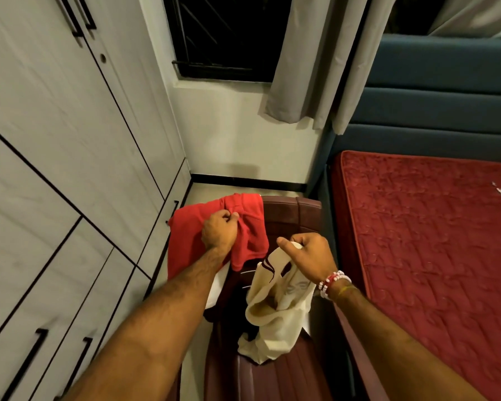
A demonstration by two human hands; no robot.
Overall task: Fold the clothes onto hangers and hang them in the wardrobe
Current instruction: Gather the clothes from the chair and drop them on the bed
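At the back edge of the maroon plastic chair (284,209), a red cloth garment (243,224) is gripped by the left hand (219,233). A cream striped garment (275,314) is pinched by the right hand (310,253) above the seat. Gathering is judged in hand; a hanger, none seen, is needed next.

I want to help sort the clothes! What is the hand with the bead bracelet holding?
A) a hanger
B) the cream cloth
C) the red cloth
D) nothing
B: the right hand, with the bead bracelet at its wrist, grips the cream cloth; the left hand grips the red cloth.
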